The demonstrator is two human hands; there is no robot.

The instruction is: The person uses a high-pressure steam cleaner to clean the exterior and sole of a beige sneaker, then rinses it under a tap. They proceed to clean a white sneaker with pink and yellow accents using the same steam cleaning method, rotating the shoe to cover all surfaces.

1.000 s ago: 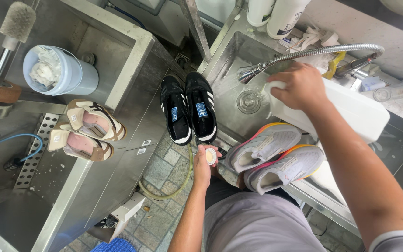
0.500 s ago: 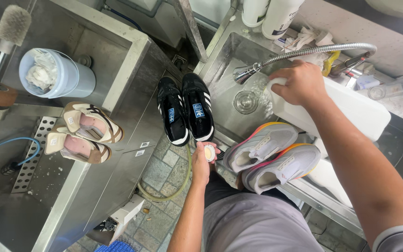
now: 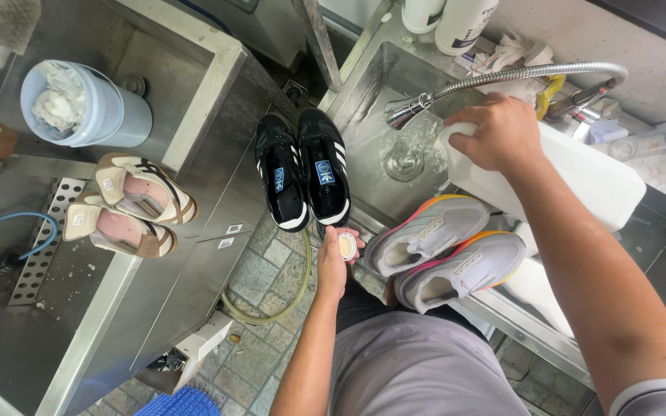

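My right hand grips the neck of a large white plastic jug lying tilted at the sink's right edge, its mouth under the flexible metal faucet. My left hand holds a small round white cap just below a pair of black sneakers with white stripes that rests on the sink's left rim. A pair of grey sneakers with orange and pink soles lies on the sink's front edge, to the right of my left hand.
A steel sink with a drain sits under the faucet. A second steel basin at left holds a pale blue bucket. Beige sneakers lie on its counter. White bottles stand behind. A hose lies on the tiled floor.
My view has shifted slightly. Both hands stay where they were, the right on the jug and the left holding the cap.
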